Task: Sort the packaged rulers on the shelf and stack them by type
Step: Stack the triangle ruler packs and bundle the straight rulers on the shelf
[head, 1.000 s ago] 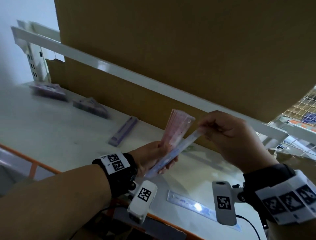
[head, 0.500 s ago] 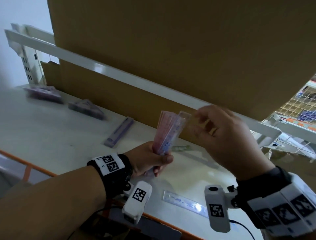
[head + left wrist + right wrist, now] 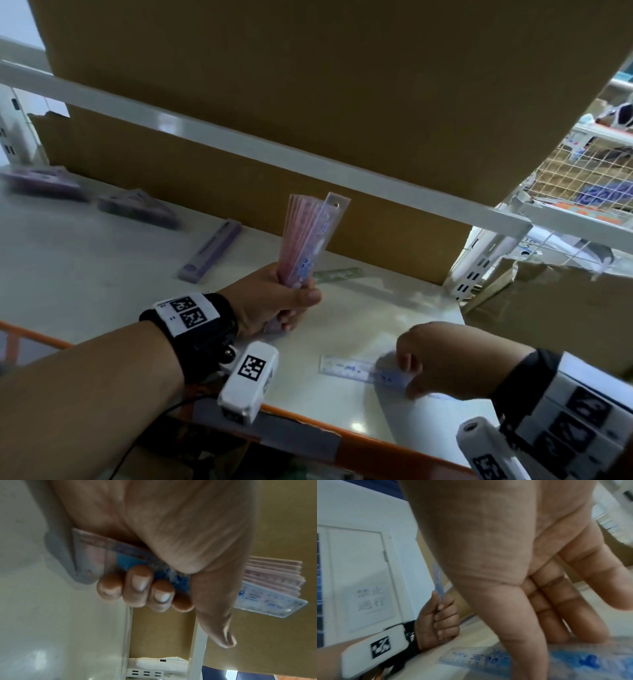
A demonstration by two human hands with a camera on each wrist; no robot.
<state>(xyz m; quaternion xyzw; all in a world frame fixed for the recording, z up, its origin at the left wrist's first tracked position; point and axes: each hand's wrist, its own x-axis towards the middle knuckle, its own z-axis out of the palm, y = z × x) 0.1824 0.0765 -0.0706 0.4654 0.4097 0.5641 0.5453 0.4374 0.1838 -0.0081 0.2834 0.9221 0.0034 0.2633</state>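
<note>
White shelf (image 3: 102,274) under cardboard boxes (image 3: 308,85), purple packs far left.
Right hand (image 3: 442,363) now down off the bundle, fingers straight, on the blue ruler (image 3: 346,368) near the front edge (next pick, probably); left hand (image 3: 274,301) clamps the fanned pink-and-blue rulers (image 3: 308,236) upright.

- Fanned bundle of packaged rulers (image 3: 310,240): pink ones behind, a clear blue-printed one in front, standing upright.
- Clear blue-printed ruler (image 3: 346,368): flat near the shelf's (image 3: 85,274) front edge.
- Greenish ruler (image 3: 337,274): flat by the back.
</note>
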